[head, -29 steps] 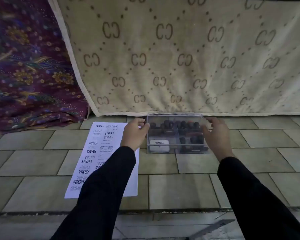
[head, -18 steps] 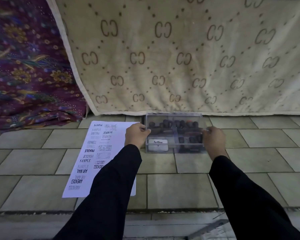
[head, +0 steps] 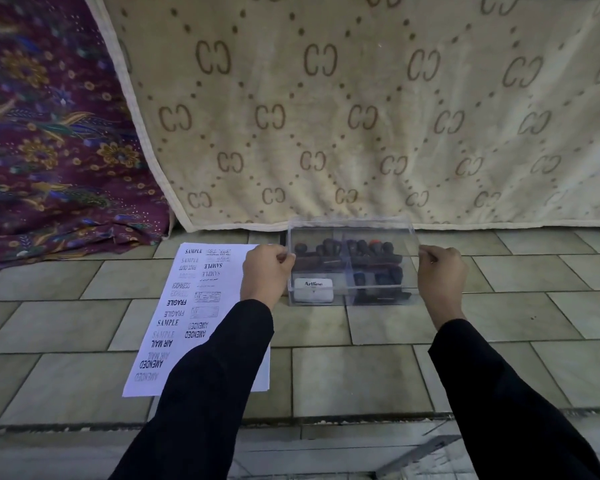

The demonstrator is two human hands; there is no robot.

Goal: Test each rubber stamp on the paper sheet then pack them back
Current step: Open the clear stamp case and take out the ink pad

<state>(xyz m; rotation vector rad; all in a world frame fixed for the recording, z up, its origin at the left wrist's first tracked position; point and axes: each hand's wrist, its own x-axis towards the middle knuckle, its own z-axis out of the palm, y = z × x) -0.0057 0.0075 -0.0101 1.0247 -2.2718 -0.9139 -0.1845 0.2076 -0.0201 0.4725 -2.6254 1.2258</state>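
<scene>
Reaching forward, left hand [head: 265, 275] and right hand [head: 440, 275] each pinch one end of the clear lid [head: 352, 230].

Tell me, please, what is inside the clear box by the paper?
Through the clear box: a row of dark-handled rubber stamps, more front right, a white Artline ink pad front left. Stamp faces are hidden; the left hand and right hand pinching the lid cover its ends.

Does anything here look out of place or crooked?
Nothing looks spilled or damaged. Only the clear lid, pinched by the left hand and right hand, seems not yet seated on the stamp box.
</scene>
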